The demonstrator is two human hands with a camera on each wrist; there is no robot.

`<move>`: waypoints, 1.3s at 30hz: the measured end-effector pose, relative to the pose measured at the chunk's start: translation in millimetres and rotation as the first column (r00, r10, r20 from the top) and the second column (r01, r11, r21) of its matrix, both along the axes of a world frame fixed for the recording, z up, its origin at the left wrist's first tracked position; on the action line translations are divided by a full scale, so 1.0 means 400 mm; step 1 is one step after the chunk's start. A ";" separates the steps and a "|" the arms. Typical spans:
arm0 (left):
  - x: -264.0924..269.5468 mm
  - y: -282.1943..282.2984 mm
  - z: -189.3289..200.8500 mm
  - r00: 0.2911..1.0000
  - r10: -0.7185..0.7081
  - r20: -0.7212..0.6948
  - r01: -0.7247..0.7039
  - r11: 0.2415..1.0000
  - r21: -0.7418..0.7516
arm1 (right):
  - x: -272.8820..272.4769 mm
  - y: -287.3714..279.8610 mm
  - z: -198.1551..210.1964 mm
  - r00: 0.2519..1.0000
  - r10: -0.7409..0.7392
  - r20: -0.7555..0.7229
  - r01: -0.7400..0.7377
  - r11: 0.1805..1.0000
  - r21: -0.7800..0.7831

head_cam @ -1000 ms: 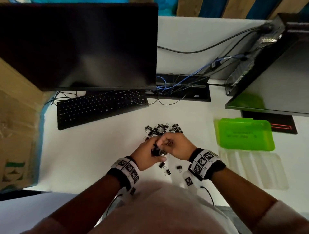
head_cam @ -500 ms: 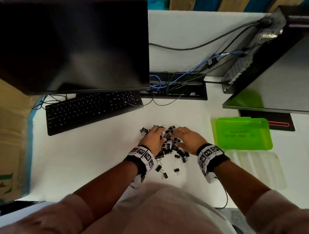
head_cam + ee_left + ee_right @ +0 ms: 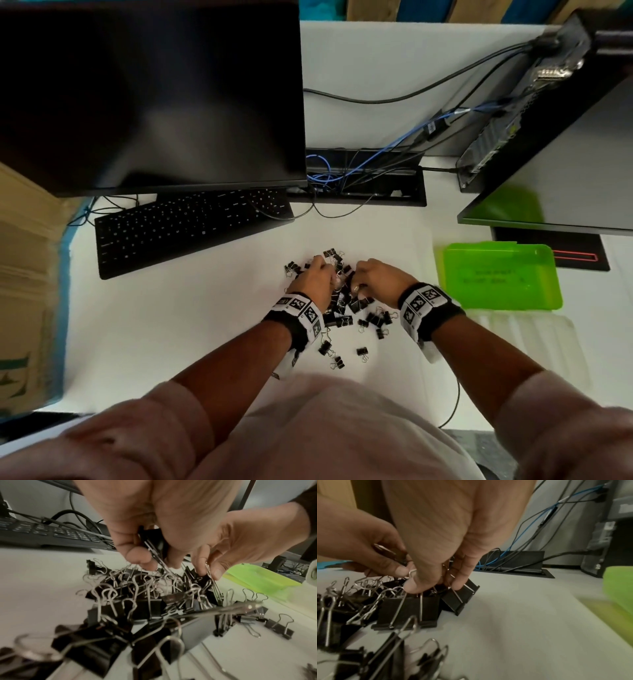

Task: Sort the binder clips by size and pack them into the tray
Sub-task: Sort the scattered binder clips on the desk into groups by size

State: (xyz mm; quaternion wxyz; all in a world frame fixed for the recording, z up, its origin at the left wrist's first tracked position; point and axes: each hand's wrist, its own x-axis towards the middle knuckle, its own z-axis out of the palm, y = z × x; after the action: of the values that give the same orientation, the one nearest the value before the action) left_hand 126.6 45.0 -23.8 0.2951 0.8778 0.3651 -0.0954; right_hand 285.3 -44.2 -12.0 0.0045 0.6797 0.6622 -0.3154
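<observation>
Fingers (image 3: pixel 137 555) of both hands curl into the binder clips (image 3: pixel 342 308), each hand pinching one from the pile

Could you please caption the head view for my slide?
Both hands dig into a binder clip pile beside a green tray.

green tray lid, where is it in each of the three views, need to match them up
Head: the green tray lid lies right of centre on the white desk, beyond the right hand.
Left wrist: it shows at the right edge, past the right hand's fingers.
Right wrist: a blurred green shape at the far right edge.
Shared landmark: the pile of binder clips, low in both wrist views.
</observation>
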 end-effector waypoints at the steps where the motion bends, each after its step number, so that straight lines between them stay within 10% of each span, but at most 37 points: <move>1: -0.004 -0.001 0.000 1.000 -0.004 0.026 0.004 1.000 -0.009 | 0.006 -0.003 -0.003 0.999 -0.030 -0.032 0.029 0.999 -0.016; 15: -0.074 -0.032 0.010 0.960 -0.276 -0.041 0.268 0.954 -0.135 | 0.103 -0.053 0.075 0.708 -0.592 -0.385 0.554 0.804 -0.217; 25: -0.097 -0.033 -0.009 0.967 -0.253 -0.040 0.249 0.964 -0.089 | 0.071 -0.052 0.079 0.773 -0.478 -0.418 0.378 0.875 -0.302; 31: -0.100 -0.018 0.005 0.990 -0.116 0.081 0.127 0.981 -0.145 | 0.091 -0.060 0.084 0.638 -0.595 -0.489 0.525 0.801 -0.288; 39: -0.181 0.039 0.081 0.960 0.144 0.238 -0.091 0.971 -0.220 | -0.043 0.051 0.098 0.736 -0.426 -0.525 0.418 0.897 -0.142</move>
State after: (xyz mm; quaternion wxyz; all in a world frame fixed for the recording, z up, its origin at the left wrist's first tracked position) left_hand 54.4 60.4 8.4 0.4341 0.8239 0.3644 -0.0025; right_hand 268.1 -23.8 27.3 -0.2502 0.6939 0.4620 -0.4923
